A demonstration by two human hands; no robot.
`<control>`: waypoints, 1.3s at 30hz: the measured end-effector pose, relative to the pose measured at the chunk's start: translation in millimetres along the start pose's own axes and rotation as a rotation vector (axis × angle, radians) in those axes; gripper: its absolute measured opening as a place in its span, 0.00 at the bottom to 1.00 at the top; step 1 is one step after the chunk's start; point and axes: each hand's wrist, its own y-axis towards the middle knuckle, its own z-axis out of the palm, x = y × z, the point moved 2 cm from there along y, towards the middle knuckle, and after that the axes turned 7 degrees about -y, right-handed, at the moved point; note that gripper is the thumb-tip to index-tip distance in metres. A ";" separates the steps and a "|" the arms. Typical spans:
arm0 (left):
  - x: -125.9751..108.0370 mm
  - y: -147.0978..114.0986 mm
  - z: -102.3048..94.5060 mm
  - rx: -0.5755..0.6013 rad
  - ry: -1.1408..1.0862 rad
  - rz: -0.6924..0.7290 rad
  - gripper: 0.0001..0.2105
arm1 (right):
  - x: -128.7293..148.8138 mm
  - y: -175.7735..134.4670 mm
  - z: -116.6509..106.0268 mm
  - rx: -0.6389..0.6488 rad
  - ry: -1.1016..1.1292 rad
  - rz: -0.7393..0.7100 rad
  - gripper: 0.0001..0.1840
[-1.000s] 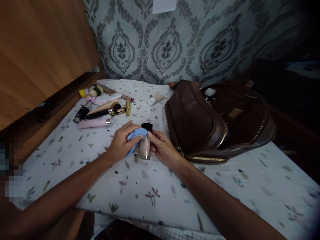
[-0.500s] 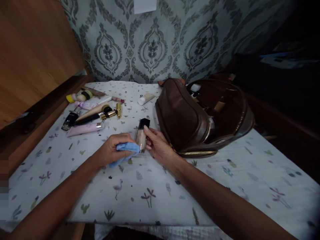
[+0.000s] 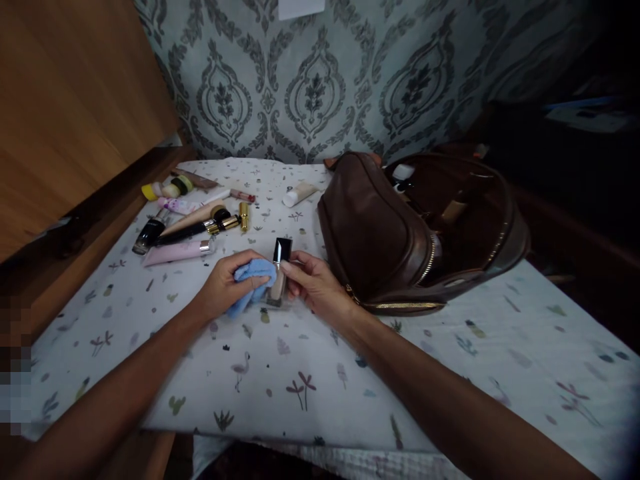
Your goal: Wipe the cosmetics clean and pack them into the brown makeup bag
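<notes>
Bottle in right hand, cloth in left hand; fingers clamped on each; wiping seems partway done; brown bag open.

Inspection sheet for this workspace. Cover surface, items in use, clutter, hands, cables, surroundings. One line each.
Surface: white printed cover, lightly creased.
Items in use: glass bottle with black cap on, cap end up; folded blue cloth against its side. Whether the bottle's base touches the cover: cannot tell.
Clutter: pink tube, dark bottle and other cosmetics grouped far left; cream tube lying apart; brown bag at right, unzipped, items inside.
Hands: left hand grips the cloth; right hand holds the bottle.
Cables: nothing seen.
Surroundings: patterned wall covering behind, wooden panel at left; far right too dark to read.
</notes>
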 end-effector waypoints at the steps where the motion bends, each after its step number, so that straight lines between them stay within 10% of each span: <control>1: -0.8 -0.3 0.4 -0.061 0.022 0.022 0.10 | -0.4 -0.7 0.9 -0.012 -0.052 -0.018 0.26; 6: -10.8 -3.1 4.2 -0.298 0.150 0.217 0.08 | 2.9 -5.2 9.1 -0.036 -0.257 -0.181 0.25; 14: -18.4 -3.0 -0.8 -0.216 0.288 0.350 0.04 | 6.4 -6.8 6.2 0.147 -0.306 -0.224 0.20; 29: -9.5 -3.9 -2.2 0.501 0.206 0.092 0.03 | 0.4 1.6 -3.8 -0.178 -0.053 -0.077 0.27; 39: -11.0 -2.4 -6.0 0.055 0.183 0.003 0.11 | 7.6 -9.0 2.1 -0.086 -0.423 -0.240 0.21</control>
